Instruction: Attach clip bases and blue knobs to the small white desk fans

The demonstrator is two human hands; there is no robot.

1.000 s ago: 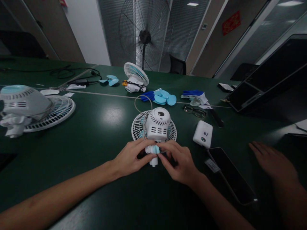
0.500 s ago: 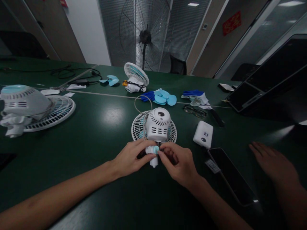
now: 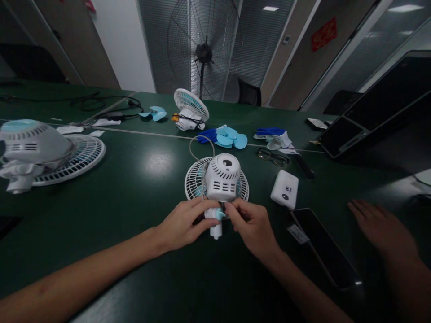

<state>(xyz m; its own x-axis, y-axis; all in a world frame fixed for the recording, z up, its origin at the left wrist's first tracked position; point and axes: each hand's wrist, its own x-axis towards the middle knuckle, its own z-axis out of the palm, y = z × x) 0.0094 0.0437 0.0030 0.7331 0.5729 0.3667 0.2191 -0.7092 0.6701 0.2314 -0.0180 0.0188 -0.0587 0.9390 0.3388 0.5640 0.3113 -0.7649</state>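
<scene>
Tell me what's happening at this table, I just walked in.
A person's left hand holds a white and pale blue part beside a white fan, which lies grille down on the green table. The right hand has its fingertips close by; whether they grip anything is unclear. At the right, another person's hand is over the table.

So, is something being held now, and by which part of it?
The left hand pinches the white fitting below the fan body, by its end away from the light-blue tip. Whether the right hand grips anything cannot be told.
</scene>
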